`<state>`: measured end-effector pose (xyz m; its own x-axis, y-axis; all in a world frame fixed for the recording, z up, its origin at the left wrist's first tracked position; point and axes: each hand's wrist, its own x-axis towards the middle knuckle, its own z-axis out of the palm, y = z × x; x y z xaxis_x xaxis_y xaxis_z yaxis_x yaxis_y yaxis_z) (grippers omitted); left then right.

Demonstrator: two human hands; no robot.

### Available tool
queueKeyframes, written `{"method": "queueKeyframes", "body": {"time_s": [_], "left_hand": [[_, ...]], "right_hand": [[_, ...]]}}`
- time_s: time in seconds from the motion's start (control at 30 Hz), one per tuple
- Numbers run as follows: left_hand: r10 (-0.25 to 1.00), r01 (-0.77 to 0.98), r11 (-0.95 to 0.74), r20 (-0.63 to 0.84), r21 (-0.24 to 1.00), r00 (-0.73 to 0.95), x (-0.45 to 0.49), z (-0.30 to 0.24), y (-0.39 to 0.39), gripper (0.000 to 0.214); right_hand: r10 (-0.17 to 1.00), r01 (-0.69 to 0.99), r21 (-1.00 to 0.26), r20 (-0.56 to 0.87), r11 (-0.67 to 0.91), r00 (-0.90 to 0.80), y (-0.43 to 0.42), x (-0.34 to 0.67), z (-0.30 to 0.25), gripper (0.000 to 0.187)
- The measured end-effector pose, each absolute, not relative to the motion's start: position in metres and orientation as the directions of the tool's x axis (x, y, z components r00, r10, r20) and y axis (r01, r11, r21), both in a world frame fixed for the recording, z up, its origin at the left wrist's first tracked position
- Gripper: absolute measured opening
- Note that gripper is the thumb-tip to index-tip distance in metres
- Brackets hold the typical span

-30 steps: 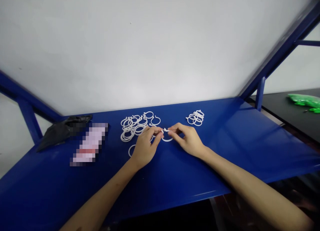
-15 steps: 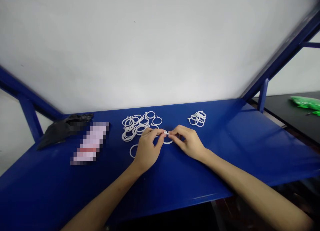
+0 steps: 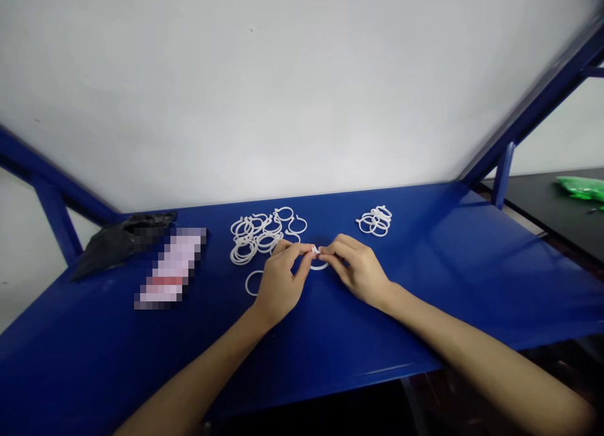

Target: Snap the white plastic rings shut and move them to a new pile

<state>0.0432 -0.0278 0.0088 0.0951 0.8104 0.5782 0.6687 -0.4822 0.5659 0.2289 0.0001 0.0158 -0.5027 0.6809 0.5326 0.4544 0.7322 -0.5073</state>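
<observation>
Between my two hands is a white plastic ring [image 3: 319, 267], its ends pinched at the top. My left hand [image 3: 283, 279] grips one end with thumb and forefinger. Pinching the other end from the right is my right hand [image 3: 358, 269]. The fingertips nearly meet, and the small ends between them are partly hidden. Behind my left hand lies a pile of white rings [image 3: 255, 234], several of them open at the ends. A single white ring [image 3: 250, 283] lies partly covered by my left hand. Farther right sits a smaller cluster of white rings [image 3: 375, 222].
A blue table [image 3: 377, 354] carries everything, with a pale wall [image 3: 292, 96] behind it. At the left lie a black plastic bag [image 3: 113, 244] and a blurred pinkish packet [image 3: 174, 266]. On a dark surface at far right is a green bag [image 3: 582, 187].
Both hands keep their pinch on the ring, with the fingertips shifting only slightly. The view has tilted a little; the piles look the same.
</observation>
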Motion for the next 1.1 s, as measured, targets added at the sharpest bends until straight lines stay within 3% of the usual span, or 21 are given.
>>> {"method": "queueKeyframes", "body": {"time_s": [0.33,0.5,0.6,0.73,0.9,1.1], "left_hand": [[0.771,0.659,-0.555,0.612,0.508,0.177,0.042,0.003,-0.028,0.015],[0.782,0.774,-0.529,0.554,0.347,0.286,0.034,0.007,-0.011,0.019],[0.804,0.860,-0.466,0.504,0.206,0.315,0.031,0.001,-0.001,0.031],[0.826,0.901,-0.417,0.464,0.118,0.322,0.027,-0.009,0.004,0.040],[0.789,0.874,-0.468,0.508,0.131,0.346,0.027,-0.011,0.004,0.028],[0.738,0.813,-0.560,0.539,0.157,0.405,0.028,-0.007,0.002,0.017]], "right_hand": [[0.638,0.557,-0.331,0.533,0.761,-0.555,-0.004,0.228,0.012,0.029],[0.647,0.625,-0.247,0.513,0.740,-0.563,0.008,0.232,0.017,0.025],[0.716,0.751,-0.195,0.519,0.631,-0.467,0.022,0.243,0.026,0.023],[0.828,0.904,-0.138,0.474,0.406,-0.299,0.042,0.270,0.033,0.020],[0.896,0.950,-0.103,0.377,0.294,-0.236,0.058,0.293,0.027,0.013],[0.852,0.933,-0.123,0.462,0.338,-0.247,0.056,0.291,0.026,0.016]]}}
